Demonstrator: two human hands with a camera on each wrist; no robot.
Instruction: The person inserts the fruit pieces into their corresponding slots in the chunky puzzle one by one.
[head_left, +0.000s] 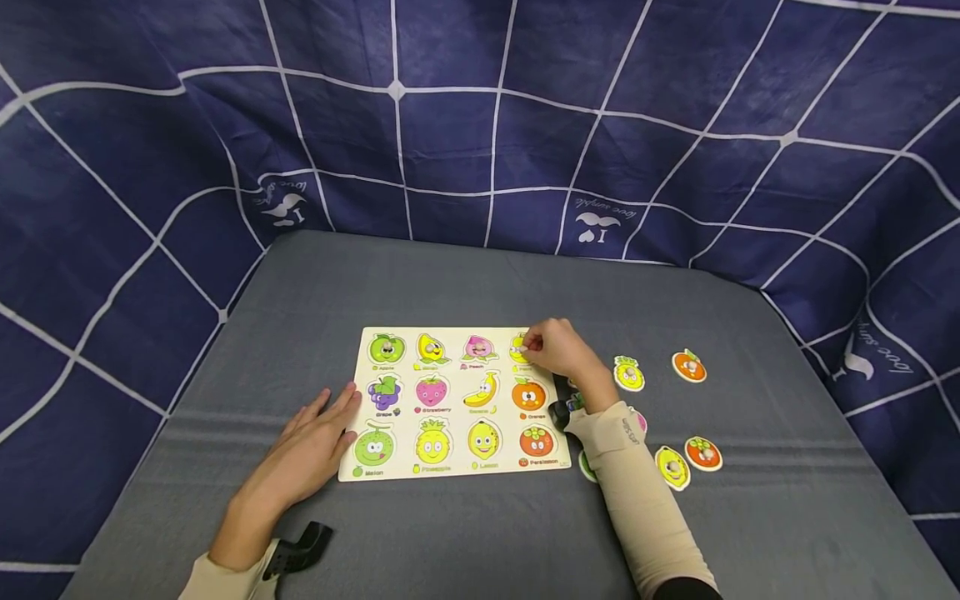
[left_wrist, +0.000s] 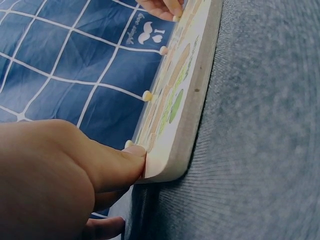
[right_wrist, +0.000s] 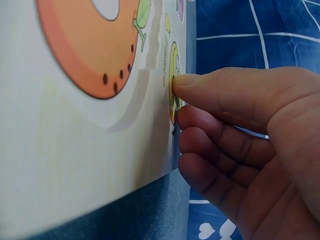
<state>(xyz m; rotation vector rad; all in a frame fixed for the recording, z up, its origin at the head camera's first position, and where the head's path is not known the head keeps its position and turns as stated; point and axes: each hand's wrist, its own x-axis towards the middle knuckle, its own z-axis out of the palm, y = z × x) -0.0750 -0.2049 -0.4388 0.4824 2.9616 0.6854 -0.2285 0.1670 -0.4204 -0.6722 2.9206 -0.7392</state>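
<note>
A pale puzzle board (head_left: 457, 408) printed with labelled fruit pictures lies on the table. At its left edge rests my left hand (head_left: 311, 450), fingers spread; the thumb (left_wrist: 120, 165) touches the board's corner in the left wrist view. My right hand (head_left: 558, 346) is over the far right corner. Its thumb and forefinger pinch a yellow fruit puzzle piece (right_wrist: 174, 95), which lies at the board's surface and is partly covered by the fingers. Along the top row, small knobs (left_wrist: 147, 95) stand up from the board, near the apple (head_left: 387, 348) and peach (head_left: 478, 347).
Loose fruit pieces lie on the grey table (head_left: 465, 542) right of the board: a pineapple (head_left: 628, 374), an orange (head_left: 688, 366), a lemon (head_left: 672, 468) and a persimmon (head_left: 703, 454). Others are partly under the right forearm (head_left: 637, 492). A blue checked cloth (head_left: 450, 125) hangs behind.
</note>
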